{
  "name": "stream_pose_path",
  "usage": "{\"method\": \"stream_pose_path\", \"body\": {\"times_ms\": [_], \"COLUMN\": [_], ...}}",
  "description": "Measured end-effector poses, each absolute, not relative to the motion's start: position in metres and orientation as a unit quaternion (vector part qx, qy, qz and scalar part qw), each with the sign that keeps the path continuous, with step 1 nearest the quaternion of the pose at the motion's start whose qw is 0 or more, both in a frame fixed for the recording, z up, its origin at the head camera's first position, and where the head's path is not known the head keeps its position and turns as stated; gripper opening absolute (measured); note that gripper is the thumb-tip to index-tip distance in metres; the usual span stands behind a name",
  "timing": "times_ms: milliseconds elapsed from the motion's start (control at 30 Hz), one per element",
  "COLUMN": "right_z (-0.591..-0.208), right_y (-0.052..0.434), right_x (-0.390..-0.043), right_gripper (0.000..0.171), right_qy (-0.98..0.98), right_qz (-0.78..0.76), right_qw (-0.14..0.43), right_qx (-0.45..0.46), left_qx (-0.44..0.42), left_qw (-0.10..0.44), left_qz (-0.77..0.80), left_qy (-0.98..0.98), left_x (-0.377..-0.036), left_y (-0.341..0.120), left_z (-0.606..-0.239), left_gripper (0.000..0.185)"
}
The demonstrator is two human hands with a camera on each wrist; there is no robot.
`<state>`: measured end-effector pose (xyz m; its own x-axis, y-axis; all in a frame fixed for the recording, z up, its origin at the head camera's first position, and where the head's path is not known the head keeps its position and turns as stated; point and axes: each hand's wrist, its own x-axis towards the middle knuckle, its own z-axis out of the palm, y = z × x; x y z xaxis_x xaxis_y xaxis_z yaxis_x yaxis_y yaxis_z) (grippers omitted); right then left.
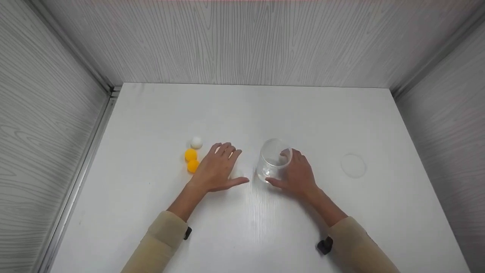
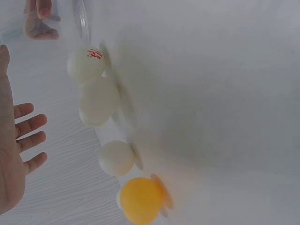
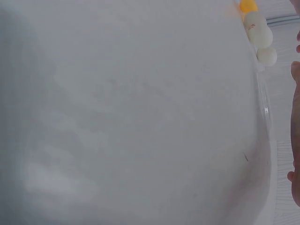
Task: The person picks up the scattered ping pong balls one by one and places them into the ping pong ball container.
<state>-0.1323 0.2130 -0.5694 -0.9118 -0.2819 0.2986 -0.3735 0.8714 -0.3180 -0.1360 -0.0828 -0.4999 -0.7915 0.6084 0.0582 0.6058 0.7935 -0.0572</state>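
While hidden overhead, white balls (three) show under left hand.

A small red mark stood printed on one white ball seen from the left wrist, too blurred to read, and nothing else bore any lettering.

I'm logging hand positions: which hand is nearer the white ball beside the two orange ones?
Left. The left hand lies flat just right of the white ball, apart from it. The right hand is farther off, holding the clear cup.
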Motion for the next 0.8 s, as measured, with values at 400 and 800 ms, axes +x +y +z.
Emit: {"method": "stream_pose_path", "body": {"times_ms": [400, 800], "right_z": [-0.567, -0.570], "right_y": [0.212, 0.213], "right_x": [-0.131, -0.133], "right_gripper": [0.092, 0.094], "right_qy": [-0.958, -0.957], "right_qz": [0.183, 0.183], "right_qw": [0.131, 0.131], "right_qx": [0.178, 0.180], "left_qx": [-0.329, -0.326], "left_qw": [0.037, 0.045], "left_qz": [0.009, -0.021], "left_qy": [-0.944, -0.944], "left_x": [-0.130, -0.124], "left_y": [-0.089, -0.094], "left_z": [-0.517, -0.538], "left_gripper": [0.089, 0.082]}}
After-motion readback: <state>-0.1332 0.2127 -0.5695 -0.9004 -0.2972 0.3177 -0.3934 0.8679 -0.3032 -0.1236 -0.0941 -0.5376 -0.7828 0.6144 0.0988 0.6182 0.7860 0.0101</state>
